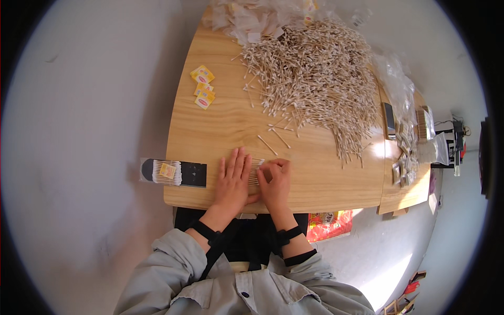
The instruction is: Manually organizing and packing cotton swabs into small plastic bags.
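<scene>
My left hand (234,178) lies flat and open, fingers together, pressing on a small row of cotton swabs (255,170) near the front edge of the desk (220,126). My right hand (275,181) has the fingers curled; the fingertips (269,169) pinch the right end of the same row, so this grip is closed on the swabs. The swabs are thin wooden sticks with white soft tips, lying side by side between my two hands.

The desk is light wood with a smooth grain, and its front edge is just under my wrists. To the left, a black flat tray (193,174) hangs partly over the left edge and carries a bundle of swabs (167,172) with a yellow label. Farther back, some small yellow packets (203,86) lie on the bare wood. A big loose pile of swabs (315,79) covers the far right part, and a few single sticks (273,139) lie just beyond my fingers. Between the pile and my hands there is open wood. Clear plastic bags (247,21) are heaped at the far edge.
</scene>
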Tool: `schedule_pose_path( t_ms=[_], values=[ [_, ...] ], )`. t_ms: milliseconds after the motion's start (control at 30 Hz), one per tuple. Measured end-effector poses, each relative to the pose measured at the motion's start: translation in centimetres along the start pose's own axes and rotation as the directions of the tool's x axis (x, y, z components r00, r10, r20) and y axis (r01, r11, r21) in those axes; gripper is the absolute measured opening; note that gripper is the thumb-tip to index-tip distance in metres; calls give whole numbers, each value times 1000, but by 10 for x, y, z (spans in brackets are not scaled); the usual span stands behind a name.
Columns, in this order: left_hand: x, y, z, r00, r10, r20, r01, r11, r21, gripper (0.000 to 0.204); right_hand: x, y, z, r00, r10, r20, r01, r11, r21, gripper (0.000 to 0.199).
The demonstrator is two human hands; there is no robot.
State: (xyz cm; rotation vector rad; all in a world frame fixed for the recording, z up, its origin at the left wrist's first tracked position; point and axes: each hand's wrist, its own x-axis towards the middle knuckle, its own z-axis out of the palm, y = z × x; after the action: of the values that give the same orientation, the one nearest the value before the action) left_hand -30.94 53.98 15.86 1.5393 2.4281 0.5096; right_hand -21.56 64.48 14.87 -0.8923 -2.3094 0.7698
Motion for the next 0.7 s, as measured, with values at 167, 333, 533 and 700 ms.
schedule_pose_path(
  t_ms=[167,333,533,700],
  values=[
    [-7,-6,-22,992,26,122,-23,999,-27,107,3,-14,-4,951,305,-48,-247,844,476,26],
    [-13,-11,-14,999,-10,44,13,997,-70,110,0,-11,24,961,275,-6,-221,784,580,38],
    [-14,-7,-11,997,-43,58,40,998,47,105,-3,-14,38,958,285,-1,-202,678,706,41],
    [-17,-9,-8,999,7,39,-5,999,-47,104,4,-16,32,961,276,30,-231,732,641,36]
  ],
)
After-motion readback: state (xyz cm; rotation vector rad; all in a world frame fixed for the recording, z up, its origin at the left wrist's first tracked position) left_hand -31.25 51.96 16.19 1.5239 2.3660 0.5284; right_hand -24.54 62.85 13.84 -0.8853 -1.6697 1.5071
